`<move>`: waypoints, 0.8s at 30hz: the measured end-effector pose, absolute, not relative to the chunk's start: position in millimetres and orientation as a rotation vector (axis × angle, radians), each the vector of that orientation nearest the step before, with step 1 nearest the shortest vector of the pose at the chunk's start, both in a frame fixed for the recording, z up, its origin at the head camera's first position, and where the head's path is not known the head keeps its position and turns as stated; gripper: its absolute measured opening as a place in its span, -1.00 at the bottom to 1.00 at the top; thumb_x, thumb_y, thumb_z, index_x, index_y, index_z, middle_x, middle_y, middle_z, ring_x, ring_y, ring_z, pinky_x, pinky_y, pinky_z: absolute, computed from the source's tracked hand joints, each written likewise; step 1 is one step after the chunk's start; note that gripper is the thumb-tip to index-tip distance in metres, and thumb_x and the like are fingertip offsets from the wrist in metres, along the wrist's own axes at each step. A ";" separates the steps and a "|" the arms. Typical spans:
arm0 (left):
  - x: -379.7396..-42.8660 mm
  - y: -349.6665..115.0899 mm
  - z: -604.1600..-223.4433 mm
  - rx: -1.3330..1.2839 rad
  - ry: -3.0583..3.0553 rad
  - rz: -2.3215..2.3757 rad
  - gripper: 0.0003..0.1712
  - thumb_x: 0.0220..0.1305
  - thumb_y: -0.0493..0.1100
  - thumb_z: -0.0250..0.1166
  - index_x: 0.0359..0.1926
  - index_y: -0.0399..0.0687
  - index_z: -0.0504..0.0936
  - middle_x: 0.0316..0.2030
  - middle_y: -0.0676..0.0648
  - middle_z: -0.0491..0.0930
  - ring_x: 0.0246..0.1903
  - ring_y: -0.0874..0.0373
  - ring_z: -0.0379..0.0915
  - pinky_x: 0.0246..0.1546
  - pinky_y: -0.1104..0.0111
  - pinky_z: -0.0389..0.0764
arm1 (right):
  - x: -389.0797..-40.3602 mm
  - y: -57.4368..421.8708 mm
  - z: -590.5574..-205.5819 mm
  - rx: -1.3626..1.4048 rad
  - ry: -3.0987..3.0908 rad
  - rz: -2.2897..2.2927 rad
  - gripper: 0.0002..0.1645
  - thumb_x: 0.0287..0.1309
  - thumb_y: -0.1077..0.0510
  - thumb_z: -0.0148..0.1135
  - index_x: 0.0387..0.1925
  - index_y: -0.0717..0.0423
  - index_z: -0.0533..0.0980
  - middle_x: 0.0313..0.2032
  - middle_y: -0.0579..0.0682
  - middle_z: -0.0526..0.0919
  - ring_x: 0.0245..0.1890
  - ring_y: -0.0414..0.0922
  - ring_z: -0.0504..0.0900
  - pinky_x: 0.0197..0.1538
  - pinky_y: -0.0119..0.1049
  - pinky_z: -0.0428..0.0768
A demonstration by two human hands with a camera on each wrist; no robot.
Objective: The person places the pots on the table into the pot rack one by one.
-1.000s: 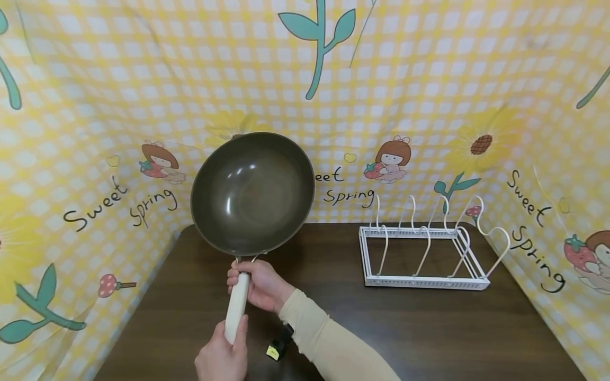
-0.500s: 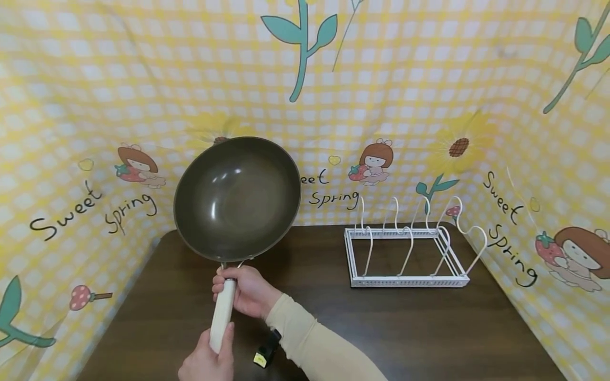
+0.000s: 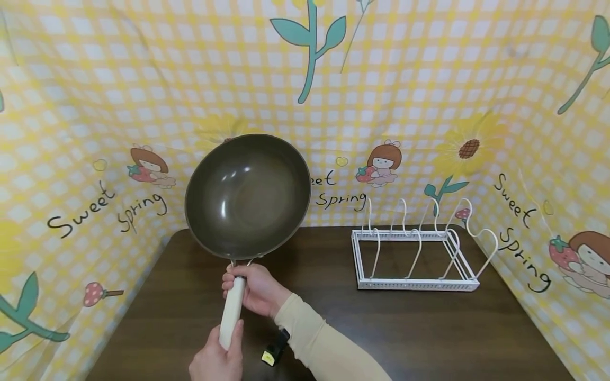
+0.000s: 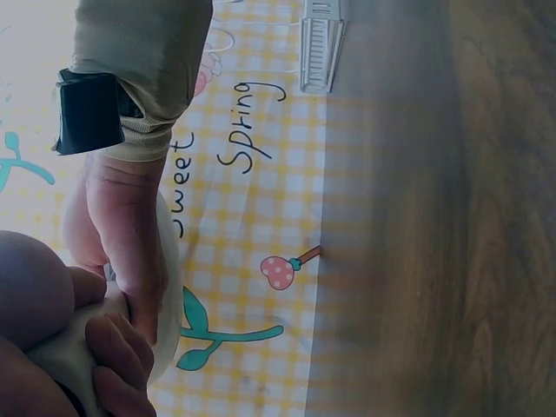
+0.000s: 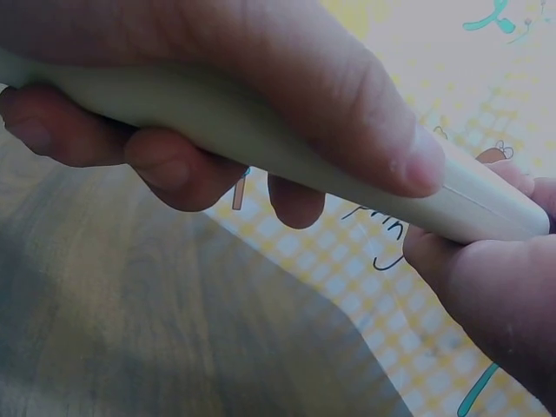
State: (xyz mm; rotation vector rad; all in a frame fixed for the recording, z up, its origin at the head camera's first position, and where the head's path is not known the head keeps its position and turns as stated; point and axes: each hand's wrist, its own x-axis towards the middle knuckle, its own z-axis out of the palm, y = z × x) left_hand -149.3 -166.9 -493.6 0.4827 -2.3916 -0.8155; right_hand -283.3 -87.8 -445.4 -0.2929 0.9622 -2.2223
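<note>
A deep frying pan (image 3: 248, 196) is held up over the table in the head view, its dark, glossy inside facing me. From its lower rim runs a cream handle (image 3: 232, 309). My right hand (image 3: 259, 290) grips this handle close to the pan. Lower down, my left hand (image 3: 218, 360) holds the handle's end, thumb along it. The right wrist view has the right hand's thumb (image 5: 347, 104) lying along the handle with its fingers curled beneath. In the left wrist view both hands wrap round the handle, which is largely hidden.
A white rack (image 3: 414, 286) with several upright wire loops stands on the right of the dark wooden table (image 3: 405, 333). Yellow checked cloth (image 3: 229, 63) hangs behind and at both sides. A black device (image 3: 275, 348) with a yellow label sits at the right wrist.
The head view has swung slightly right, then partly back. Both hands keep the same hold on the pan's handle, and the rack stays where it was.
</note>
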 end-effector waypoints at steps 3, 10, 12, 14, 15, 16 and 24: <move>-149.1 -165.9 -493.3 0.480 -2.393 -0.823 -0.53 0.31 0.13 0.34 -0.20 -0.27 0.65 -0.76 -0.09 0.44 -0.75 -0.16 0.40 -0.68 0.00 0.34 | -282.9 -86.7 -445.0 -0.286 0.972 -2.223 -0.87 0.39 0.27 -0.03 -0.34 0.09 0.39 -0.48 -0.10 0.35 -0.47 -0.25 0.38 -0.19 -0.35 0.50; -147.4 -165.4 -491.7 0.494 -2.411 -0.840 -0.52 0.33 0.13 0.33 -0.16 -0.27 0.66 -0.73 -0.11 0.49 -0.70 -0.20 0.46 -0.62 -0.03 0.39 | -281.5 -86.1 -445.2 -0.294 0.983 -2.226 -0.88 0.38 0.26 0.00 -0.34 0.10 0.40 -0.48 -0.10 0.37 -0.47 -0.24 0.39 -0.22 -0.36 0.52; -147.2 -165.3 -490.9 0.491 -2.413 -0.837 -0.51 0.33 0.13 0.32 -0.16 -0.27 0.66 -0.73 -0.10 0.48 -0.71 -0.20 0.46 -0.62 -0.03 0.39 | -281.1 -85.4 -445.1 -0.300 0.985 -2.227 -0.88 0.39 0.26 0.00 -0.33 0.11 0.40 -0.48 -0.09 0.37 -0.46 -0.23 0.39 -0.22 -0.36 0.53; -147.3 -164.9 -490.2 0.478 -2.410 -0.837 -0.52 0.33 0.13 0.32 -0.17 -0.28 0.66 -0.73 -0.09 0.48 -0.71 -0.18 0.45 -0.63 -0.02 0.39 | -280.8 -84.3 -444.6 -0.302 0.989 -2.230 -0.89 0.39 0.26 0.01 -0.32 0.11 0.40 -0.47 -0.09 0.37 -0.46 -0.23 0.39 -0.21 -0.35 0.52; -147.5 -164.7 -490.0 0.467 -2.407 -0.838 -0.52 0.33 0.12 0.32 -0.16 -0.28 0.66 -0.74 -0.08 0.47 -0.71 -0.17 0.45 -0.63 -0.02 0.38 | -280.8 -83.7 -444.2 -0.302 0.992 -2.234 -0.89 0.39 0.26 0.01 -0.32 0.12 0.40 -0.47 -0.09 0.38 -0.46 -0.23 0.39 -0.21 -0.35 0.53; -147.8 -164.3 -489.7 0.456 -2.405 -0.840 -0.52 0.33 0.12 0.32 -0.17 -0.28 0.66 -0.74 -0.07 0.47 -0.72 -0.16 0.45 -0.63 -0.01 0.38 | -280.8 -83.0 -443.7 -0.303 0.996 -2.238 -0.89 0.39 0.27 0.00 -0.32 0.12 0.40 -0.47 -0.09 0.38 -0.46 -0.23 0.39 -0.21 -0.35 0.53; -149.8 -163.3 -488.0 0.424 -2.425 -0.854 -0.52 0.36 0.11 0.31 -0.17 -0.30 0.65 -0.73 -0.04 0.47 -0.71 -0.12 0.47 -0.62 0.01 0.39 | -281.5 -78.5 -442.0 -0.312 1.008 -2.256 -0.90 0.39 0.27 0.01 -0.31 0.12 0.41 -0.47 -0.09 0.38 -0.46 -0.24 0.41 -0.20 -0.34 0.53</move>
